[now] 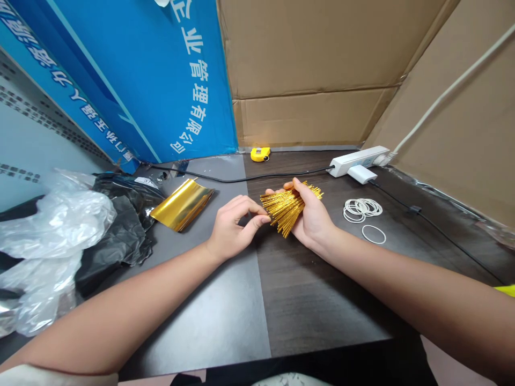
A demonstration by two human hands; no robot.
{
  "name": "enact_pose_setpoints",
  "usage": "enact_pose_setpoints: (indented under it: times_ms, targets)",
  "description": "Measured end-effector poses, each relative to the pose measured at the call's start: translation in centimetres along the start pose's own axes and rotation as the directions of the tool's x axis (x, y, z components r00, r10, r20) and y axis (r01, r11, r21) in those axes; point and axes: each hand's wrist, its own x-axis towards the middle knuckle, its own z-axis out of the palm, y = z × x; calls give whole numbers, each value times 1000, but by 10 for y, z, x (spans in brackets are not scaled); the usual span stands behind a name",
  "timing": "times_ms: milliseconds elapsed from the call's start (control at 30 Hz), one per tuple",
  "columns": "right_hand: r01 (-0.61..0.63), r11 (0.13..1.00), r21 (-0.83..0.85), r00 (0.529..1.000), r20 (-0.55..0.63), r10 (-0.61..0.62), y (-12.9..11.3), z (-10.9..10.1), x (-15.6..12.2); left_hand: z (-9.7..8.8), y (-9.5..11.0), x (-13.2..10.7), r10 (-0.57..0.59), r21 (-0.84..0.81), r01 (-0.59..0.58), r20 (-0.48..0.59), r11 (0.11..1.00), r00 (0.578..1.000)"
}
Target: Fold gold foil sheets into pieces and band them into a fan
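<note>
A bundle of thin gold twist ties (285, 210), fanned out at its left end, lies in my right hand (311, 217). The right thumb presses over the top of it and the fingers curl beneath. My left hand (237, 228) meets the fanned end, with thumb and forefinger pinched at the tie tips. How many ties that pinch holds is too small to make out. A folded shiny gold sheet (183, 205) rests on the table left of my left hand. Several white rubber bands (363, 208) lie to the right of my right hand.
A yellow tape measure (260, 154) sits by the cardboard wall (306, 118). On the right is a white power strip (354, 158) with a plugged-in adapter. A black cable (273, 175) crosses the table (217, 316). Clear plastic bags (60, 220) and black bags (116, 236) heap up at left.
</note>
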Motion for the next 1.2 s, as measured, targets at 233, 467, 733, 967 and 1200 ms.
enact_pose_setpoints:
  times_ms: [233, 467, 733, 967, 1200]
  targets:
    - [6, 1000, 1, 1000, 15, -6, 0, -1, 1, -1, -1, 1, -22, -31, 23, 16, 999, 1000]
    - [7, 1000, -7, 1000, 20, -7, 0, 1, -1, 0, -3, 0, -21, -39, 22, 33, 999, 999]
    - [32, 999, -11, 998, 47, -31, 2, 1, -2, 1, -4, -1, -26, -2, 26, 24, 1000, 999]
    - [30, 999, -24, 998, 50, -29, 1, 2, -3, 1, -3, -1, -26, -7, 27, 21, 1000, 999]
    - [33, 998, -50, 998, 53, -30, 1, -2, -1, 1, -1, -1, -16, 45, 16, -1, 999, 1000]
